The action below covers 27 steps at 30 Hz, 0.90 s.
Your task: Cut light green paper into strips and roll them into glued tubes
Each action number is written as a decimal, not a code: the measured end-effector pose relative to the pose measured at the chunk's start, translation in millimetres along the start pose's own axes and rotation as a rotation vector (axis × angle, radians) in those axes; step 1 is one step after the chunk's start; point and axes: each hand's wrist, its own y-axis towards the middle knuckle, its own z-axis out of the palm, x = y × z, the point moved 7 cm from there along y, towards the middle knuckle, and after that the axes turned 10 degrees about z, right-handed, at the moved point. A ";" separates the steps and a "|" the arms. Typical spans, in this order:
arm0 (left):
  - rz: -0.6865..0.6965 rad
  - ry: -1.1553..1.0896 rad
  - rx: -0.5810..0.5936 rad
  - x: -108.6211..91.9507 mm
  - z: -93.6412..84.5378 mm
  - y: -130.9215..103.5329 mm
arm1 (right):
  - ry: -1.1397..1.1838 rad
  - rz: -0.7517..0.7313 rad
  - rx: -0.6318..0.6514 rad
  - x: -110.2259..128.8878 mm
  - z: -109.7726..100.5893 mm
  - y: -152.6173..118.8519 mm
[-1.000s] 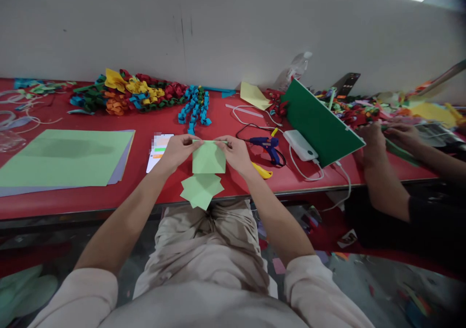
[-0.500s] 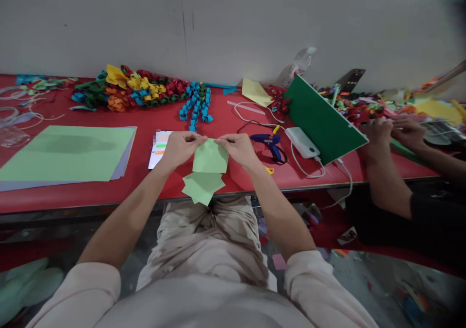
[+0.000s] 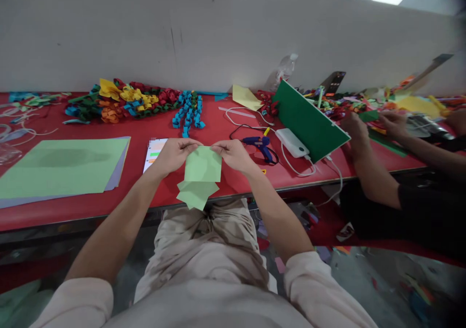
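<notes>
A light green paper square is held up by its top corners. My left hand pinches the left corner and my right hand pinches the right one. Below it, more light green paper pieces lie at the table's front edge, partly covered by the square. A phone with a lit screen lies just behind my left hand. To the right of my right hand is a blue glue gun.
Large green sheets lie left on the red table. Paper chains and colourful paper flowers line the back. A green board leans beside a white power bank. A co-worker's hands are at the right.
The view has shifted slightly. The held square now hangs flatter and faces the camera more, still between both hands. The co-worker's hands have moved apart, with a green piece between them.
</notes>
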 end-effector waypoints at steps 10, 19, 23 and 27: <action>-0.049 -0.113 -0.048 -10.2 -4.9 -19.8 | 0.362 0.191 -0.344 -27.0 -18.4 -8.2; 0.001 -0.145 -0.285 -5.2 -3.0 -13.6 | 0.219 0.067 -0.082 -7.7 7.2 -23.0; 0.025 -0.147 -0.266 -9.1 -1.8 -16.3 | 0.274 0.058 -0.188 -3.7 -3.0 -19.8; -0.051 -0.137 -0.349 4.3 -10.2 -23.9 | 0.298 0.056 -0.228 -3.7 -5.9 -22.0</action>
